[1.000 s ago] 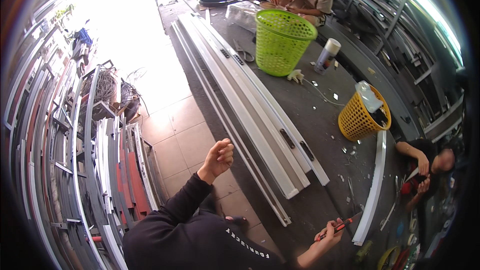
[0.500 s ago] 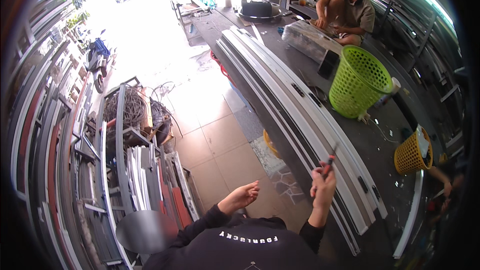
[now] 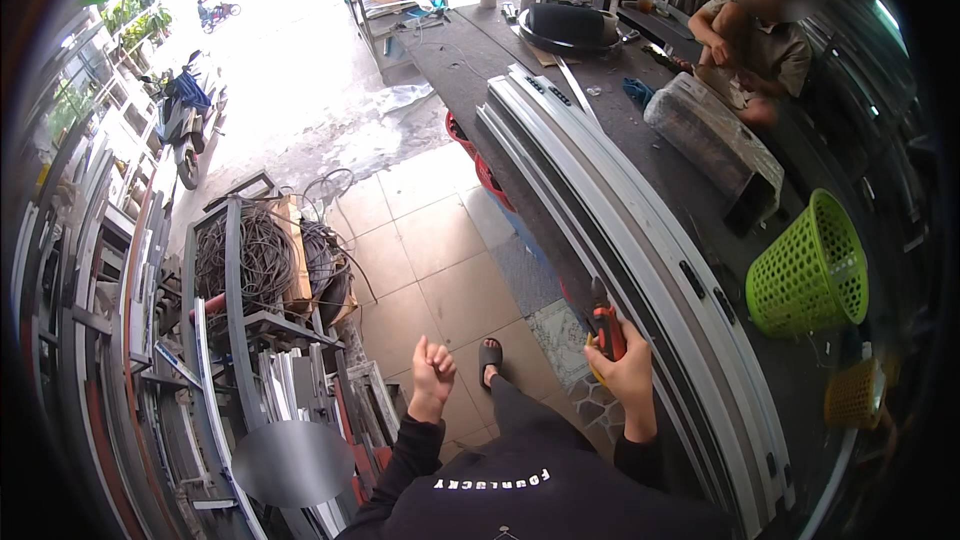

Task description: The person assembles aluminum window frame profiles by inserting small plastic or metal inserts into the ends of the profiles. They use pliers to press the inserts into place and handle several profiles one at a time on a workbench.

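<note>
In my right hand [image 3: 630, 372] is a red-and-black hand tool [image 3: 608, 332] with a dark, tapered tip, pointing away from me. Its exact kind is not clear. That hand is over the left edge of long silver-white metal profiles [image 3: 645, 215], which lie lengthwise on the dark workbench [image 3: 445, 55]. My left hand [image 3: 432, 375] is raised over the tiled floor, its fingers loosely curled in, with nothing visible in them. Small black fittings [image 3: 692, 268] sit along the profiles.
A green perforated basket [image 3: 808, 265] and a yellow one [image 3: 853, 392] stand on the right. Another person [image 3: 765, 45] sits beyond a plastic-wrapped bundle [image 3: 700, 125]. At left are racks of metal lengths [image 3: 130, 340], coiled cable [image 3: 245, 260] and a parked motorbike [image 3: 185, 120].
The view has shifted, and one of my feet now shows on the floor. My right hand has moved left with the tool, toward the profiles' edge. My left hand has swung left.
</note>
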Demonstrator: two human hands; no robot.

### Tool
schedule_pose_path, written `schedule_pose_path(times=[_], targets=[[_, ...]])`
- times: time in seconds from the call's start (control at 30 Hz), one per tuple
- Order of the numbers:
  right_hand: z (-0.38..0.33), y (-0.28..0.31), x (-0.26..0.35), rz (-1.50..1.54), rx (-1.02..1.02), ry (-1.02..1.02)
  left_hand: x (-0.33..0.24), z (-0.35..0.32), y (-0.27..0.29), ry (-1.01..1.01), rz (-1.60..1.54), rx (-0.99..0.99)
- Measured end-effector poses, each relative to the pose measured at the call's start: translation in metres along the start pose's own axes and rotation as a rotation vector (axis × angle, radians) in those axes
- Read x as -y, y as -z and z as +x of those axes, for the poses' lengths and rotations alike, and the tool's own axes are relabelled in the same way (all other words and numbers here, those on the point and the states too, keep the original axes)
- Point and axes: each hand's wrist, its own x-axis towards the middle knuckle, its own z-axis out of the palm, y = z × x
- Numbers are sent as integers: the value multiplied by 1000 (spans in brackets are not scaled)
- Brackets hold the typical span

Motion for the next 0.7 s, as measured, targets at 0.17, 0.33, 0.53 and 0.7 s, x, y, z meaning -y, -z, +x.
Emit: schedule_pose_path(times=[0.17, 0.33, 0.53, 0.7], targets=[[131, -26, 40, -113, -191, 70, -97, 126, -130, -493, 494, 166], [230, -54, 79, -306, -330, 129, -130, 227, -282, -874, 1268, 213], [310, -94, 93, -383, -384, -145, -94, 346, -410, -1105, 1634, 874], [369, -132, 96, -402, -607, -123, -82, 438, -441, -1166, 1898, 1415]])
